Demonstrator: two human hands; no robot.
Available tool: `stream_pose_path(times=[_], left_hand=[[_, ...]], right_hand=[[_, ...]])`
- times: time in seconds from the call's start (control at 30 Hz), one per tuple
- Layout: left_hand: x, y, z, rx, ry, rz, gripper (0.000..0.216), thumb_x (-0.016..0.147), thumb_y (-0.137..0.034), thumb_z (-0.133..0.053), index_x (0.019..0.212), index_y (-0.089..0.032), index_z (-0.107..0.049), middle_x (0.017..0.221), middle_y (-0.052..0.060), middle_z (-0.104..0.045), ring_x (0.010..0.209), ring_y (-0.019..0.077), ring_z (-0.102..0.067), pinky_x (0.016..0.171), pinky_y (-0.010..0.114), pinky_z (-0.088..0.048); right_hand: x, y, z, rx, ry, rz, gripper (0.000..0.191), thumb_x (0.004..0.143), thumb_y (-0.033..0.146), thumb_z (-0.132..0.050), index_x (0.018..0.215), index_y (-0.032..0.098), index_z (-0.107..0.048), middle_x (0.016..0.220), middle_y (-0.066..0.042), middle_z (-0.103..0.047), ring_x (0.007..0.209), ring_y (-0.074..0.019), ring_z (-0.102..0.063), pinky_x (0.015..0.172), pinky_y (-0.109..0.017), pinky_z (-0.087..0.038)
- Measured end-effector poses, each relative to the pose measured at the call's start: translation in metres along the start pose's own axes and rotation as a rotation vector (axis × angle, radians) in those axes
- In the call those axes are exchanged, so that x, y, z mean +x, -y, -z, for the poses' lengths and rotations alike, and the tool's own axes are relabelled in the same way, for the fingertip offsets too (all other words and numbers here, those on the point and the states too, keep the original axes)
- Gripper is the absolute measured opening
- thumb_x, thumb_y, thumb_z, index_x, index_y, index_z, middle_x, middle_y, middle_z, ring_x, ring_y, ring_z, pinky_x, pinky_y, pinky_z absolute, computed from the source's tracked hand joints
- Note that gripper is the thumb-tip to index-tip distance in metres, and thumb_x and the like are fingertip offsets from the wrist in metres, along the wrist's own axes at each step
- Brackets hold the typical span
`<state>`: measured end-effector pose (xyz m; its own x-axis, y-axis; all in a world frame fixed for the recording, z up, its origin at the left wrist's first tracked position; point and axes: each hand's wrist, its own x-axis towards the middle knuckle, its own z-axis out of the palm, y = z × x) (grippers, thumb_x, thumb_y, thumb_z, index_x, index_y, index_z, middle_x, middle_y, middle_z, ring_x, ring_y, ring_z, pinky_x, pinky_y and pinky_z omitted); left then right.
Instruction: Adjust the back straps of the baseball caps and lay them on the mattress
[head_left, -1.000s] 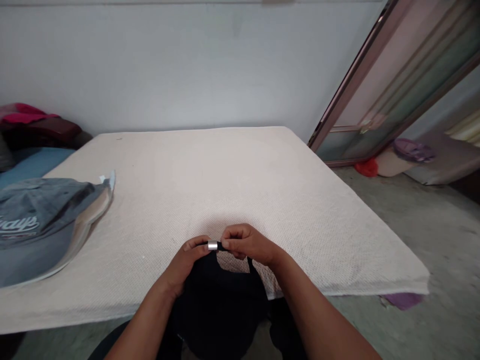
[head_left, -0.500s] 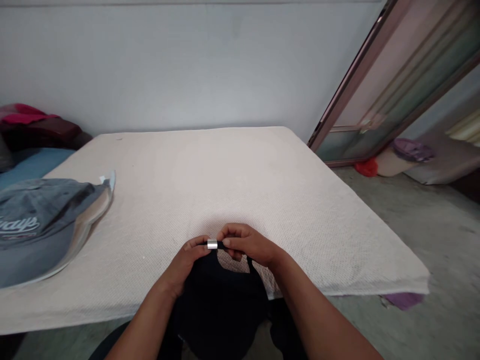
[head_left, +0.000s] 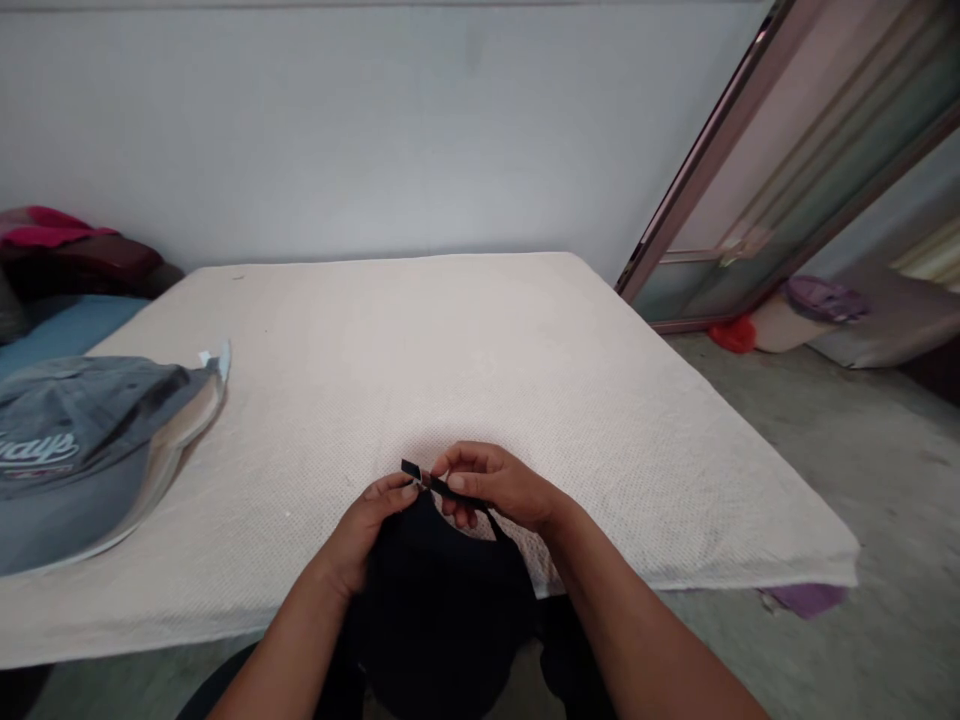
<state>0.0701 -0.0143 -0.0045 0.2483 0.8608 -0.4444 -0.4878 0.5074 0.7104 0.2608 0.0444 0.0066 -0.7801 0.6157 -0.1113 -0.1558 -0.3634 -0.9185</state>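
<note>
Head view. White script lettering is stitched across the grey cap (head_left: 75,450) lying at the left of the bed; the frame edge cuts it off and it cannot be read whole. A small white tag shows at that cap's far rim. At the near centre, the left hand (head_left: 371,520) and right hand (head_left: 495,487) meet, fingertips of both pinched on the black strap (head_left: 411,468), whose free end juts up and left between them. The strap belongs to the black cap (head_left: 442,590), which hangs below the hands over the near edge of the bed. The surface is a white textured mattress cover (head_left: 465,370), against a plain pale wall (head_left: 337,130). At the right, a framed glass door (head_left: 750,180) leans above a grey concrete floor (head_left: 862,480); at the far left lie a pink cloth (head_left: 45,225) and a blue sheet (head_left: 60,325).
</note>
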Motion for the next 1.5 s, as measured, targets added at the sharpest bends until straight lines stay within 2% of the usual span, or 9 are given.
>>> stream_pose_path(times=[0.1,0.2,0.33,0.5,0.63,0.9,1.13,1.33,1.5], left_hand=[[-0.001,-0.002,0.0,-0.043,0.003,-0.005,0.012,0.071,-0.025,-0.069,0.079,-0.016,-0.069,0.071,0.005,-0.069,0.061,0.0162,-0.062,0.066,0.029,-0.048],[-0.002,-0.001,0.002,-0.046,-0.017,0.01,0.013,0.07,-0.024,-0.071,0.08,-0.016,-0.069,0.072,0.005,-0.069,0.062,0.0151,-0.062,0.065,0.027,-0.047],[-0.001,0.002,0.005,-0.011,-0.057,0.027,0.018,0.068,-0.021,-0.074,0.084,-0.017,-0.07,0.074,0.004,-0.07,0.065,0.0147,-0.063,0.07,0.027,-0.047],[0.0,0.005,0.007,0.091,-0.01,0.091,0.016,0.069,-0.021,-0.073,0.083,-0.014,-0.071,0.074,0.005,-0.071,0.066,0.0162,-0.064,0.071,0.028,-0.047],[-0.001,0.002,0.009,0.023,-0.004,0.03,0.014,0.07,-0.022,-0.07,0.083,-0.015,-0.071,0.073,0.005,-0.071,0.064,0.0156,-0.063,0.069,0.027,-0.047],[-0.004,0.001,0.001,0.193,0.04,0.064,0.018,0.071,-0.026,-0.07,0.085,-0.014,-0.074,0.078,0.008,-0.073,0.071,0.0178,-0.065,0.074,0.028,-0.046],[-0.003,0.002,0.001,0.351,-0.158,0.025,0.028,0.062,-0.023,-0.078,0.09,-0.021,-0.073,0.079,0.002,-0.074,0.075,0.0167,-0.065,0.077,0.027,-0.044],[0.0,0.003,0.002,0.127,0.007,0.018,0.013,0.073,-0.025,-0.068,0.083,-0.016,-0.07,0.078,0.006,-0.072,0.07,0.0191,-0.066,0.074,0.031,-0.047],[0.001,0.004,0.003,0.112,0.034,0.013,0.011,0.072,-0.024,-0.068,0.079,-0.015,-0.068,0.075,0.006,-0.071,0.066,0.0185,-0.064,0.071,0.031,-0.047]], right_hand=[[-0.006,0.003,0.004,0.01,0.015,-0.073,0.024,0.087,0.035,-0.053,0.097,0.014,-0.059,0.075,-0.003,-0.062,0.061,-0.0099,-0.058,0.059,-0.024,-0.046],[-0.008,0.001,0.008,0.044,0.029,-0.12,0.016,0.084,0.027,-0.056,0.094,0.014,-0.058,0.069,-0.001,-0.06,0.056,-0.0088,-0.056,0.053,-0.021,-0.043],[-0.005,-0.003,0.006,0.076,0.009,-0.092,0.017,0.079,0.02,-0.061,0.094,0.015,-0.058,0.064,0.002,-0.057,0.049,-0.0056,-0.049,0.045,-0.017,-0.036],[-0.002,-0.003,0.001,0.097,-0.01,-0.063,0.019,0.079,0.018,-0.06,0.098,0.015,-0.058,0.063,0.002,-0.058,0.047,-0.0049,-0.047,0.043,-0.016,-0.032],[-0.003,-0.001,0.001,0.137,-0.049,-0.048,0.015,0.079,0.017,-0.058,0.093,0.015,-0.058,0.062,0.003,-0.057,0.044,-0.0035,-0.043,0.043,-0.016,-0.032],[0.0,-0.007,-0.001,0.159,0.025,-0.032,0.021,0.079,0.021,-0.063,0.099,0.015,-0.058,0.065,0.002,-0.059,0.047,-0.0034,-0.045,0.045,-0.016,-0.032],[0.001,-0.006,-0.002,0.03,-0.009,-0.05,0.021,0.08,0.023,-0.063,0.098,0.015,-0.058,0.063,0.002,-0.059,0.046,-0.0044,-0.045,0.042,-0.016,-0.03],[-0.002,-0.006,-0.001,0.004,0.017,-0.031,0.021,0.083,0.026,-0.059,0.1,0.014,-0.059,0.073,0.0,-0.06,0.056,-0.0065,-0.053,0.054,-0.02,-0.042],[-0.006,-0.006,0.0,0.043,0.04,-0.093,0.021,0.088,0.03,-0.052,0.099,0.014,-0.058,0.078,-0.004,-0.062,0.065,-0.0114,-0.061,0.063,-0.026,-0.047]])
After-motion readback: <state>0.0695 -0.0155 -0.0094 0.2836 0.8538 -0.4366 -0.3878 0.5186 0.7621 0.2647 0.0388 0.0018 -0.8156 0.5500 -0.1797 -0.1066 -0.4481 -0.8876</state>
